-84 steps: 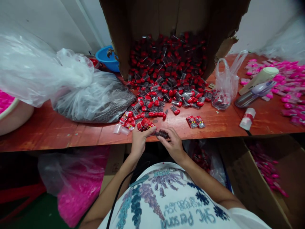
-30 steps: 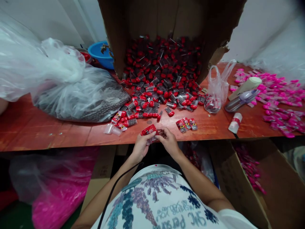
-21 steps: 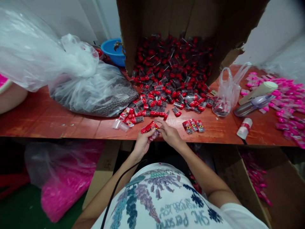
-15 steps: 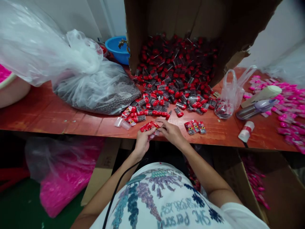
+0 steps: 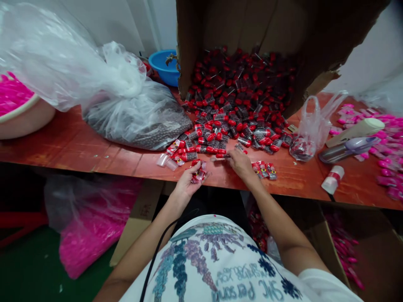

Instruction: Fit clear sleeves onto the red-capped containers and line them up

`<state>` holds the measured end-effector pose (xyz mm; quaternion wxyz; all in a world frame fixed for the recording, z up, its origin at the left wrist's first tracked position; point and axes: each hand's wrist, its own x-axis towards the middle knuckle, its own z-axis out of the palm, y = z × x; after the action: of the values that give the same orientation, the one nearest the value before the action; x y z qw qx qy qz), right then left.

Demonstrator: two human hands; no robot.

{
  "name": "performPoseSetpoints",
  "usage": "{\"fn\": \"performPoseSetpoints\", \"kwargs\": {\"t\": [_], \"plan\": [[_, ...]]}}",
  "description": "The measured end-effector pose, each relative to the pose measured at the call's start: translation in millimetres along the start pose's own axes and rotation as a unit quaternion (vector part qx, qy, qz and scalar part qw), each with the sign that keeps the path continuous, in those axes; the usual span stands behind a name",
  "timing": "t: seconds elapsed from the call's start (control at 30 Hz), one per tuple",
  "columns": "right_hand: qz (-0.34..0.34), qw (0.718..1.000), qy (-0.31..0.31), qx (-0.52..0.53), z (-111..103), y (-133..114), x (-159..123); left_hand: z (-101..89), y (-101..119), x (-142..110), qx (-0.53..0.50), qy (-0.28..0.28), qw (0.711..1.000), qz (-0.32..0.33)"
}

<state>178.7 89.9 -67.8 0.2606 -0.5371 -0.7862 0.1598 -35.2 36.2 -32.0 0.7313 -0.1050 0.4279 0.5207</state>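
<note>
My left hand (image 5: 188,183) is closed round a small bunch of red labels (image 5: 199,174) at the near edge of the red-brown table (image 5: 94,151). My right hand (image 5: 242,164) reaches forward over the table, its fingertips pinched on a red-capped tube (image 5: 219,157) at the front of the heap. That heap of red-capped clear tubes (image 5: 233,109) spills out of a tipped cardboard box (image 5: 252,25). A few labelled tubes (image 5: 264,169) lie just right of my right hand.
A clear bag of dark beads (image 5: 138,121) lies at left, a blue bowl (image 5: 163,67) behind it. A small plastic bag (image 5: 310,130), a handheld tool (image 5: 349,147) and a small roll (image 5: 333,179) lie at right, with pink tubes (image 5: 384,138) beyond. Pink-filled bags and boxes sit below.
My hands were together at the table edge working a tube into a red label. Now my right hand has reached forward to the heap; my left stays back with the labels.
</note>
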Motion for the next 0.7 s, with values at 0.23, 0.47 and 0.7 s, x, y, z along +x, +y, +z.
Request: {"fn": "performPoseSetpoints", "kwargs": {"t": [0.23, 0.47, 0.7], "plan": [[0.125, 0.918, 0.042, 0.373, 13, -75, -55, -1.4, 0, 11, -0.005, -0.012, 1.000, 0.016], [0.166, 0.903, 0.037, 0.396, 14, -86, -60, 2.8, -12, 9, 0.027, -0.059, 0.993, 0.100], [0.217, 0.826, -0.011, 0.520, 2, -88, -58, 2.4, -18, -4, 0.111, -0.109, 0.959, 0.237]]}}
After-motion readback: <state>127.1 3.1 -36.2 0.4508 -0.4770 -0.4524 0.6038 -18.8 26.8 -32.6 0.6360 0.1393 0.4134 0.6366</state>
